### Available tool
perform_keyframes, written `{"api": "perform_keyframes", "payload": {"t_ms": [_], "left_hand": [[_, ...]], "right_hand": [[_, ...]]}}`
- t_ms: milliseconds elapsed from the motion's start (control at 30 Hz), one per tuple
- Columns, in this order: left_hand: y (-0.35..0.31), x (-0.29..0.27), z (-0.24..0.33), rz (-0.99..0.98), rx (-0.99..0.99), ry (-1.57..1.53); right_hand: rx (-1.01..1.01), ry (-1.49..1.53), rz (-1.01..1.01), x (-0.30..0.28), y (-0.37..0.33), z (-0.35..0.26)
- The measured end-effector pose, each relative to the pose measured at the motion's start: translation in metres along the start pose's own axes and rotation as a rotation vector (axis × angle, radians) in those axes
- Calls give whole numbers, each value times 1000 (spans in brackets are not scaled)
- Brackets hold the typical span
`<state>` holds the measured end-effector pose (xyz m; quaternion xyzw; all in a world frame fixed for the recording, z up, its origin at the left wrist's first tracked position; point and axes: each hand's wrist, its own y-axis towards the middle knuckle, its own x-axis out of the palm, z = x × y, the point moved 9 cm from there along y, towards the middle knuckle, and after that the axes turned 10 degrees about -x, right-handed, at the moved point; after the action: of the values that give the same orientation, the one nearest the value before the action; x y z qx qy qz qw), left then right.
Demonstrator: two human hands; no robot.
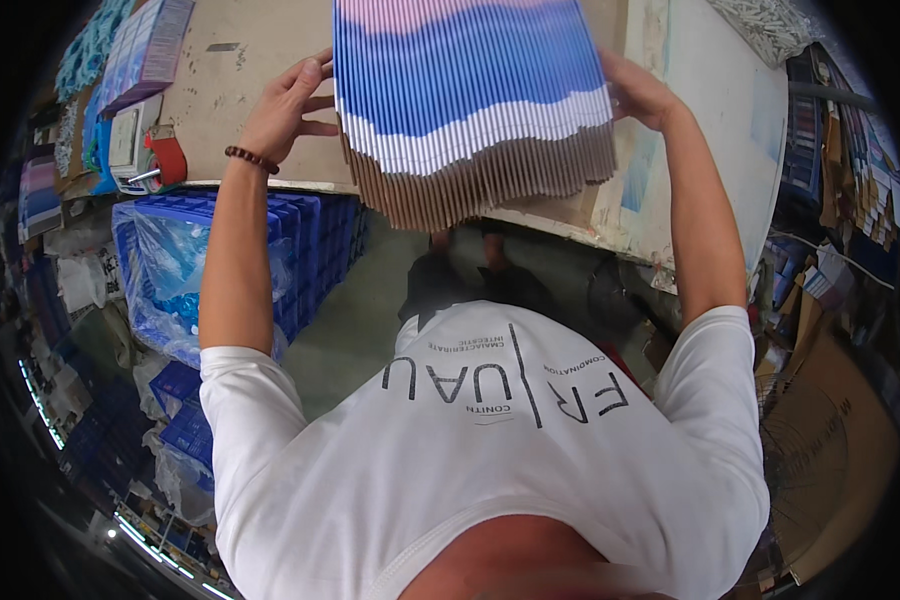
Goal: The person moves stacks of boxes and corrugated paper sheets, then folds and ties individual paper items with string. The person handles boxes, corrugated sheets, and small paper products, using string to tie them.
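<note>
A thick row of flat folded cartons (475,85) stands on edge at the top middle, banded pink, blue and white, with brown cardboard edges facing me. Its near end juts past the front of the table. Along its left side, my left hand (292,108) presses with spread fingers, the thumb higher up against the cartons; a dark bead bracelet circles that wrist. Opposite, my right hand (642,92) grips the right side, its fingertips partly hidden by the cartons. Between them, both hands clasp the row.
The worktable (240,100) is brown, with a pale board (710,130) at right. At left are a red tape roll (168,160), a scale (128,140) and a printed carton stack (148,50). Blue crates (310,250) with plastic bags stand below the table's left edge.
</note>
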<state>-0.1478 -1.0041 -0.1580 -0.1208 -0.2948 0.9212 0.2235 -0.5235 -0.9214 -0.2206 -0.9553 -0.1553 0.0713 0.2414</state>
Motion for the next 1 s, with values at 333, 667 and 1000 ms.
{"api": "perform_keyframes", "payload": {"t_ms": [333, 667, 1000], "left_hand": [[57, 3, -58, -156, -252, -178], [40, 11, -59, -136, -103, -176], [-13, -22, 96, -122, 561, 21]], "right_hand": [[52, -13, -275, 1, 28, -2], [19, 53, -115, 25, 0, -11], [-378, -212, 235, -16, -67, -120]]}}
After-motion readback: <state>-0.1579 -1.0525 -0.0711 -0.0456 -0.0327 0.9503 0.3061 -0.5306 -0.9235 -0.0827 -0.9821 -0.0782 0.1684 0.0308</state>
